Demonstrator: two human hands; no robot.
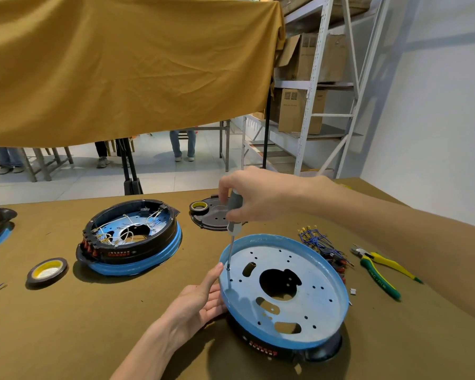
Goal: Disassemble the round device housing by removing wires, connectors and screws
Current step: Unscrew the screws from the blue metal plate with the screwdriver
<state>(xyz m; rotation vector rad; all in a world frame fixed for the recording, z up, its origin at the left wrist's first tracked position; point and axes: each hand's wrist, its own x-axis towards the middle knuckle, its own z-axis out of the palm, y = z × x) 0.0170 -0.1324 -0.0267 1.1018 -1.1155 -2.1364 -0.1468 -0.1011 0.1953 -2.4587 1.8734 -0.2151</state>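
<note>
Closest to the camera sits a round blue plate [307,286] with many small holes and a few big ones. It rests on a black housing [324,349] on the brown desk [93,325], tilted a little. At its left rim, the left hand [200,300] lies flat and spread, palm up, with straight fingers touching the edge.

Above it, the right hand [254,196] pinches the grey handle of a screwdriver [233,218]. The thin metal shaft stands almost upright, and its tip sits on a small screw [228,269] near the plate's left rim.

To the right lie a bunch of blue wires [317,239] with gold ends, and green and yellow pliers [379,266] just past them.

Further left on the desk is a second round housing [132,237], black and blue, with white wires inside. A roll of tape [47,272] lies in front of it. Another tape roll [198,207] rests on a dark cover [214,219] behind the screwdriver.
</note>
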